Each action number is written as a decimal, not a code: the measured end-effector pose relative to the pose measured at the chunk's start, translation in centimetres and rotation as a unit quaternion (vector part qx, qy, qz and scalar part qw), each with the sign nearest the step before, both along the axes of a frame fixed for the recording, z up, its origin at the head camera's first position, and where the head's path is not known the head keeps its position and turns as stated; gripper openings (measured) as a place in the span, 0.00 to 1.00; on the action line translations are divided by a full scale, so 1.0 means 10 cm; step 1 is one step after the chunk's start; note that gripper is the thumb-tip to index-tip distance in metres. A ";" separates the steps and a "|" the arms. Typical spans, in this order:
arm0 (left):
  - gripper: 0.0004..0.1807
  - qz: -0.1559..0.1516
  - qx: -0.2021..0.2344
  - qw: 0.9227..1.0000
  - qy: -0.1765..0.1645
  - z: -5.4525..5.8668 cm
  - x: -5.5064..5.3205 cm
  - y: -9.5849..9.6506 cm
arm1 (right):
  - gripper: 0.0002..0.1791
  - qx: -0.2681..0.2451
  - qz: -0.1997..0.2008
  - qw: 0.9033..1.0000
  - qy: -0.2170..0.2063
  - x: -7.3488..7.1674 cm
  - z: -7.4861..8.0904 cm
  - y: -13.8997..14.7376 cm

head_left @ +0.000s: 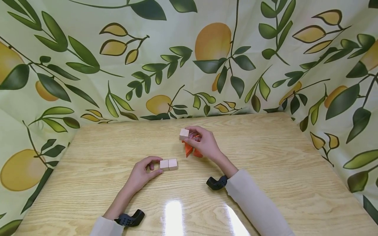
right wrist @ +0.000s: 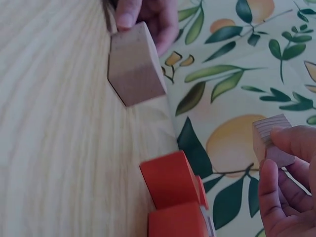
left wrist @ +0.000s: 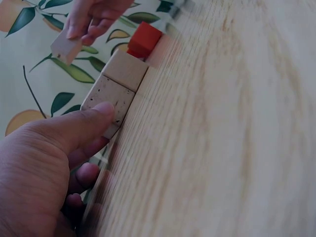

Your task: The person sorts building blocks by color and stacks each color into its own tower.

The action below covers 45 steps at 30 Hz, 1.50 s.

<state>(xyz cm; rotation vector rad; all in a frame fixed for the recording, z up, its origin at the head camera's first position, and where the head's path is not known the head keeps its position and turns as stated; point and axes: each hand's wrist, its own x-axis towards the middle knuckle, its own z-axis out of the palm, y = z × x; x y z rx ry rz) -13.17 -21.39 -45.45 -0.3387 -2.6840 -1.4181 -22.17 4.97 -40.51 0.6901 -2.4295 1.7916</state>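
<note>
Two pale wooden cubes sit side by side on the table in the head view. My left hand (head_left: 140,176) pinches the left cube (head_left: 164,165) between thumb and fingers, and the right cube (head_left: 173,164) lies against it. Farther back, my right hand (head_left: 207,143) holds another wooden cube (head_left: 184,134) at its fingertips. The right wrist view shows this held cube (right wrist: 272,140) raised off the tabletop. Red-orange blocks (head_left: 188,150) stand below the right hand, partly hidden by it; in the right wrist view two red blocks (right wrist: 170,180) are close together.
The light wood table (head_left: 103,147) has a glossy surface with bright reflections near the front. A leaf-and-fruit patterned cloth (head_left: 177,42) hangs behind it and along both sides. Each wrist wears a black camera band, such as the right one (head_left: 217,183).
</note>
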 end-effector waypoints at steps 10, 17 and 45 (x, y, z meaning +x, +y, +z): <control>0.20 -0.002 0.001 1.000 -0.001 0.01 0.00 -0.01 | 0.20 0.000 0.036 0.999 0.011 0.11 -0.02 -0.17; 0.19 -0.003 -0.003 1.000 -0.003 0.01 0.00 -0.01 | 0.20 0.026 0.058 0.998 0.028 0.21 -0.07 -0.26; 0.20 0.002 0.004 1.000 -0.016 0.01 0.00 -0.01 | 0.21 0.140 0.120 0.980 0.071 0.41 -0.23 -0.47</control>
